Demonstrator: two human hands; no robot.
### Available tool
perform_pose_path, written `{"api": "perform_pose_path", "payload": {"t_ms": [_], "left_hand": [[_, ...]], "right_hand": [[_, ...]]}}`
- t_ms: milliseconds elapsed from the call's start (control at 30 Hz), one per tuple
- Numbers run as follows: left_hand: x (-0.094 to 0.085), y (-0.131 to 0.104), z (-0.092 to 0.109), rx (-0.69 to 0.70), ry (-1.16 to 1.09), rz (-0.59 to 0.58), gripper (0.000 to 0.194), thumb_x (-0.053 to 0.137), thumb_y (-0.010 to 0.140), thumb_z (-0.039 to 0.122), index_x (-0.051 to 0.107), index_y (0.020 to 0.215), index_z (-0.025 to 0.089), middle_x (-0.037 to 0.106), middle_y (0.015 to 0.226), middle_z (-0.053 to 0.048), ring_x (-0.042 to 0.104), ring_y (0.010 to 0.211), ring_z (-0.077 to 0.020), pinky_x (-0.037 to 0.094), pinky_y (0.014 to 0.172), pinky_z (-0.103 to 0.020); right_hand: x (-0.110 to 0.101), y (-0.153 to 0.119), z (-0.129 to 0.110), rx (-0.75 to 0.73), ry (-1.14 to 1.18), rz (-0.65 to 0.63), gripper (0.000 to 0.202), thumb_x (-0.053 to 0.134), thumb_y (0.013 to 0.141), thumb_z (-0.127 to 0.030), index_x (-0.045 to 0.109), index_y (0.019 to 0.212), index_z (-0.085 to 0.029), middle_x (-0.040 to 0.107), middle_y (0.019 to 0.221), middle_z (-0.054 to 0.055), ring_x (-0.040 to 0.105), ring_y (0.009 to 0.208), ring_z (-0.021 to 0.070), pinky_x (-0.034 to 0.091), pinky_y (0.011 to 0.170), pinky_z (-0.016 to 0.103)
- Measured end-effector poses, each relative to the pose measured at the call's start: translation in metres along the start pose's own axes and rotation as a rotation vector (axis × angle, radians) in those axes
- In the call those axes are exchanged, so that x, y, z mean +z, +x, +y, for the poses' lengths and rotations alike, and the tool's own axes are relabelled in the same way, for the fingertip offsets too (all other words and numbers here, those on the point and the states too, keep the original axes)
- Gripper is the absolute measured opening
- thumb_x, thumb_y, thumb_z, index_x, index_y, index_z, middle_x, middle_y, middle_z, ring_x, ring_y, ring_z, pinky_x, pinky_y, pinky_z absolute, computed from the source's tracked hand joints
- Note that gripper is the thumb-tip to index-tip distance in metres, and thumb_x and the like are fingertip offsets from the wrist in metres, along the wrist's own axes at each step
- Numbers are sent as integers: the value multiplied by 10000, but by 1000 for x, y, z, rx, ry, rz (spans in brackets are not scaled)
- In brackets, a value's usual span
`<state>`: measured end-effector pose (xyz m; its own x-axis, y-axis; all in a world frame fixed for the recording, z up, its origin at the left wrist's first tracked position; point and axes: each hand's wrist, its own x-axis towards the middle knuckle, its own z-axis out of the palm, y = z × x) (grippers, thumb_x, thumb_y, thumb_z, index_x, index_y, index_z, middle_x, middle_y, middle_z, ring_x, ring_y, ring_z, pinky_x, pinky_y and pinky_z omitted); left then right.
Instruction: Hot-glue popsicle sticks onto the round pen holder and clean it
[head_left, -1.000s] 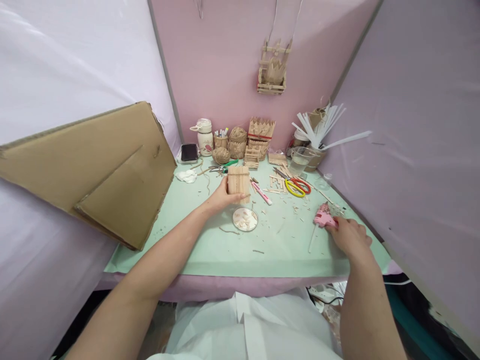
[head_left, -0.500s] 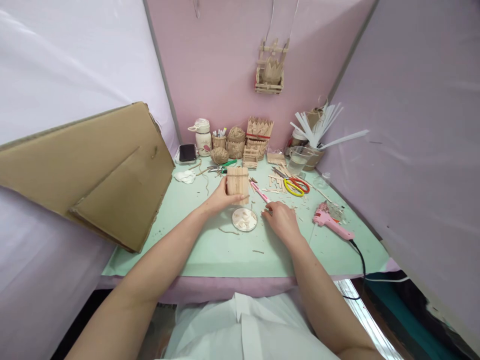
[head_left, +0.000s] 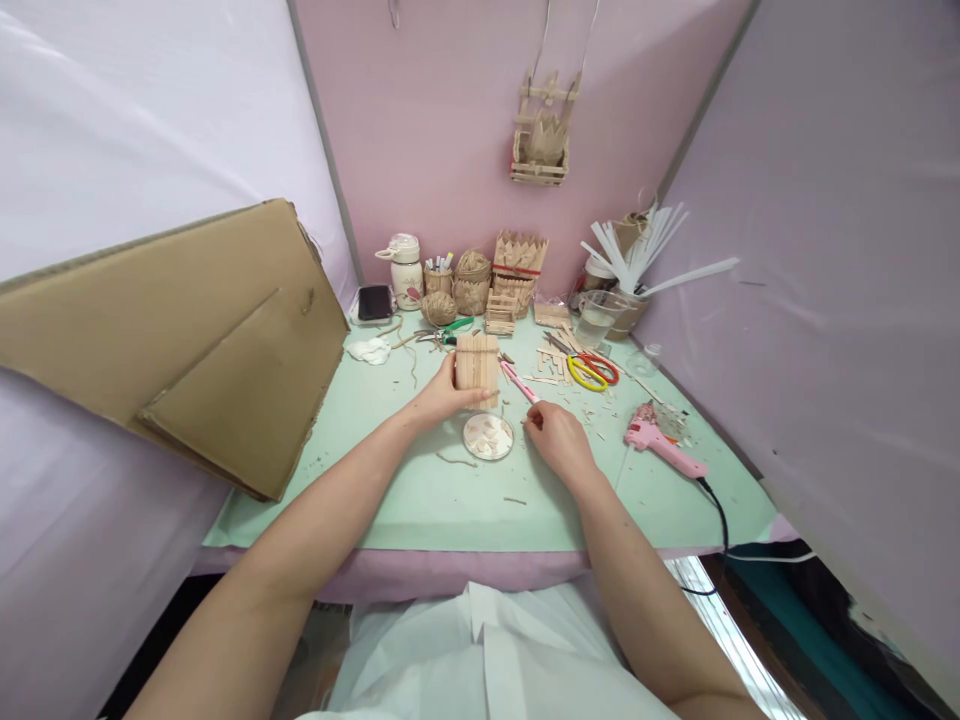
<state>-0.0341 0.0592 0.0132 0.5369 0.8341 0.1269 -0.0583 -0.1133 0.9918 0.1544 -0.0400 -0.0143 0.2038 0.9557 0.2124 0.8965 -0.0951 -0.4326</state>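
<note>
My left hand [head_left: 441, 395] grips a small craft-stick box [head_left: 477, 368], thumb across its lower front and fingers behind its left side. Its pale sticks stand upright, with a twine-like band near the top. Below it lies a round shallow dish [head_left: 488, 437] holding white stuff and bits of wood. To the right of the dish, my right hand [head_left: 559, 437] is closed low over the table, fingertips pinched together; whatever is between them is too small to make out. A pink pen-like stick [head_left: 519, 382] ends right against its knuckles, and I cannot tell whether they touch.
A pink glue gun [head_left: 664, 442] with a black cord lies at right. Scissors [head_left: 587, 372] rest among cut sticks. Pliers [head_left: 435, 338], a twine ball [head_left: 439, 308], a bottle [head_left: 406, 272] and a clear cup [head_left: 598, 318] stand behind. Cardboard [head_left: 225, 350] leans at left.
Both hands keep nearly the same places, the left still holding the craft-stick box. The whole view has shifted very slightly.
</note>
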Motion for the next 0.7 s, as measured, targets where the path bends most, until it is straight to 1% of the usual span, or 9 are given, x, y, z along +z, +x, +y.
{"api": "perform_pose_path", "payload": {"t_ms": [100,200,300,400,467,533,600,700], "left_hand": [[0,0,0,-13,9,12,813,791,583,303,349,1256,190,454,1322,-147,466,1214,-295,436,973,-470],[1,0,-1,-12,30,16,814,793,580,311,348,1249,179,448,1325,-153,459,1219,-295,434,974,-464],[1,1,-3,19,63,9,822,801,566,313,351,1237,159,437,1334,-161,446,1231,-293,432,977,-442],[2,1,-4,32,106,-1,816,803,557,320,363,1224,157,456,1312,-154,469,1206,-292,439,964,-433],[2,1,-5,23,132,0,816,800,555,328,367,1225,155,475,1292,-149,487,1182,-294,447,949,-430],[1,0,-4,15,153,9,828,797,552,324,365,1237,150,489,1276,-147,495,1168,-299,450,940,-432],[1,0,-4,16,172,15,833,793,551,311,364,1246,149,499,1261,-145,497,1162,-303,443,944,-442],[0,0,-4,36,192,21,827,789,549,305,369,1246,158,510,1242,-131,493,1165,-304,422,965,-454]], "right_hand": [[-4,0,0,10,108,31,111,484,791,-209,595,790,-204,649,780,39,548,687,175,350,621,277],[-15,4,-7,-29,283,114,104,512,793,-255,603,774,-206,651,742,19,559,683,168,383,658,281],[-30,10,-25,-135,484,165,125,546,792,-307,616,779,-204,658,762,17,561,680,157,416,678,280],[-38,18,-47,-243,584,199,134,547,795,-309,629,816,-205,667,818,28,570,718,162,438,709,290],[-39,24,-59,-277,593,220,133,546,793,-286,626,865,-208,668,837,31,579,740,168,443,724,298],[-36,29,-66,-270,603,237,161,549,785,-262,602,927,-209,665,836,29,586,740,169,445,722,300],[-32,33,-68,-245,624,246,194,556,777,-256,565,965,-207,663,831,28,592,734,168,446,716,301],[-27,37,-67,-216,645,247,200,568,765,-260,524,953,-209,659,820,25,602,733,168,445,716,303]]}}
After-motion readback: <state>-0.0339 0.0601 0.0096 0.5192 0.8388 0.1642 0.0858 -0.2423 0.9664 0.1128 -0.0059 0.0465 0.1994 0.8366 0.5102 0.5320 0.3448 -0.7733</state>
